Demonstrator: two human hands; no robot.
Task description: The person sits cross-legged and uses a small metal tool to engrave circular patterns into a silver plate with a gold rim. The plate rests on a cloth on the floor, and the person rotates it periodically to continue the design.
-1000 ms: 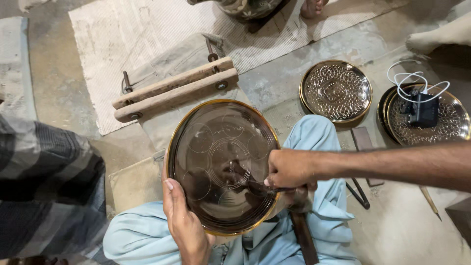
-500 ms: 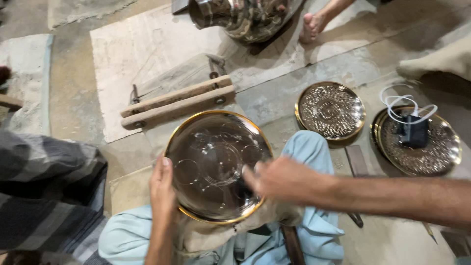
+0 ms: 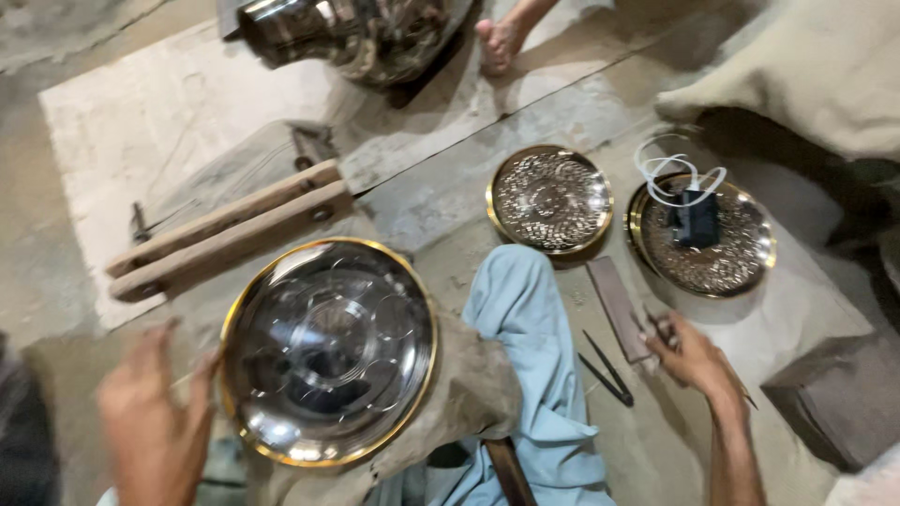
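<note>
So the big round metal plate (image 3: 328, 351) with the brass-coloured rim sits tilted on the person's lap, propped on a piece of brownish cloth (image 3: 469, 394) over the light blue trouser leg (image 3: 530, 347). Its shiny dark face has faint circle patterns on it, and it's roughly centre-left in the view.

The left hand (image 3: 155, 417) is at the plate's left edge, fingers loosely spread and touching or just about touching the rim. It's blurry, so I can't tell if it really grips anything. There's a thin pale stick-like thing by the thumb, but it's too smeared to make out.

The right hand (image 3: 689, 351) is well away from the plate, down on the floor to the right, fingers curled around a small dark tool (image 3: 656, 323). Looks like a pinch, though the blur makes it hard to be sure. Just beside it lies a flat brownish bar (image 3: 614, 305) and 2 thin dark pointed tools (image 3: 605, 375) next to the knee.

Further out there are 2 smaller patterned plates: 1 embossed plate (image 3: 550, 200) just past the knee, and another plate (image 3: 703, 234) to its right with a small black box (image 3: 697, 217) and a white cable (image 3: 680, 169) on it. 2 wooden bars (image 3: 230, 239) bolted together lie up-left of the big plate, a shiny metal vessel (image 3: 347, 37) sits at the top, and someone else's bare foot (image 3: 497, 42) is beside it.
</note>
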